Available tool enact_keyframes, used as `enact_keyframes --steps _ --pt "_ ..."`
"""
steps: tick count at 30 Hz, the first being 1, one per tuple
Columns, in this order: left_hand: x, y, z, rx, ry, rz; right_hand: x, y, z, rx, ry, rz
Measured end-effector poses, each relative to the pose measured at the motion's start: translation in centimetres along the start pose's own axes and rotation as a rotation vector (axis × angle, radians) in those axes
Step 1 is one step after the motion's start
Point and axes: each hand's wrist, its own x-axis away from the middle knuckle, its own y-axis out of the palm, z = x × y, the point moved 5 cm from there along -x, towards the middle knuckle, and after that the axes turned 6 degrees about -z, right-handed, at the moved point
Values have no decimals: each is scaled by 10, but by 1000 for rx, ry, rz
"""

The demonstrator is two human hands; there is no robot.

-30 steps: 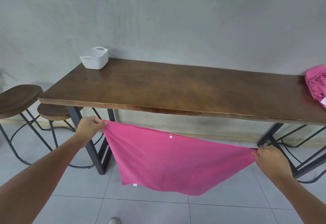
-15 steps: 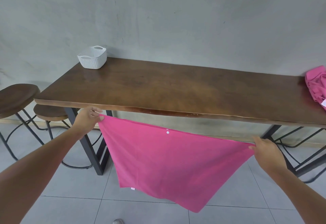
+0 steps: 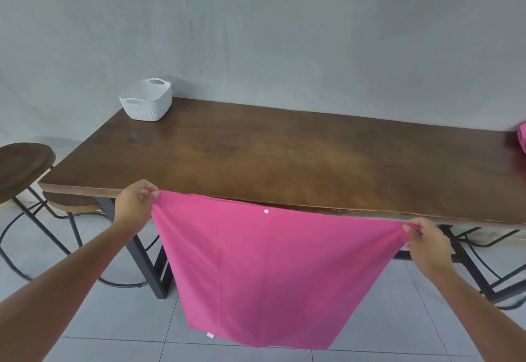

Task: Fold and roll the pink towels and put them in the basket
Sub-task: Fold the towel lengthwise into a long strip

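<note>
I see the long brown wooden table (image 3: 284,159) on black metal legs running across the view against a grey wall (image 3: 256,25), with pale floor tiles (image 3: 113,319) below. In front of its near edge hangs the pink towel (image 3: 267,273), spread wide and held off the floor, its top edge stretched roughly level with the table's front edge and its lower part dropping to a rounded bottom with a small white tag at the lower left corner. My left hand (image 3: 135,205) pinches the towel's upper left corner, fingers curled tight on the cloth; my right hand (image 3: 427,243) pinches the upper right corner the same way, a little lower than the left. Two dark round stools (image 3: 22,165) stand at the left end of the table, one partly tucked under it. The white woven basket (image 3: 146,99) sits on the far left corner of the tabletop, well apart from the towel. More pink cloth (image 3: 522,139) lies at the table's far right edge, mostly cut off. A small white snap (image 3: 266,211) shows near the towel's top edge.
</note>
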Motion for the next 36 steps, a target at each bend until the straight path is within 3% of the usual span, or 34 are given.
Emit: enact_keyframes --steps 7,12,16,21,29,36 --pt "-48 30 6 190 -152 93 -58 20 -33 -96 173 201" --pt "-87 51 3 156 -232 116 -91 44 -38 20 366 136" --pt "-103 65 10 244 -276 126 -107 52 -38 -1 408 195" --pt "-126 85 24 341 -317 189 -142 63 -36 -275 425 276" --pt "-155 130 25 293 -341 308 -198 125 -11 -250 455 298" --pt "-208 165 34 309 -328 338 -274 151 16 -273 285 349"
